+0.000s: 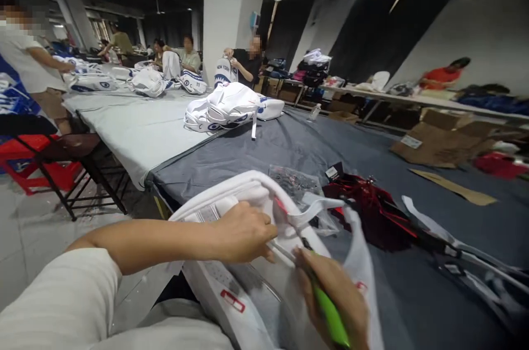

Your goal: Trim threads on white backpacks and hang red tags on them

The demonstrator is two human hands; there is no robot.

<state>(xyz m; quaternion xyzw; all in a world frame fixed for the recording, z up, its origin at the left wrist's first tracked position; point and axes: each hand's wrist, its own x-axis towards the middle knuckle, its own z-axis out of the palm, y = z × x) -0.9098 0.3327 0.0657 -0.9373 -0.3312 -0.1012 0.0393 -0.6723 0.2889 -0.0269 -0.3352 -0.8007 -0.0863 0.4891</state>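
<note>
A white backpack [252, 306] with red trim marks lies open in front of me, its padded panel raised at the far side. My left hand [243, 231] reaches across it, fingers closed on a thin pale strip or seam edge of the bag. In my right hand [330, 295] is a green-handled tool [330, 314]; its dark tip points at the bag just beyond that strip. Motion blur and my fingers hide the tool's exact kind. A loose white strap [357, 245] hangs beside my right hand.
Beyond the bag lie a clear plastic bag of small parts [295, 182] and a dark red bundle [367, 206]. White backpacks [231, 107] are piled on the grey-covered table [314, 146]. A stool [78, 151] stands left; several people work farther back.
</note>
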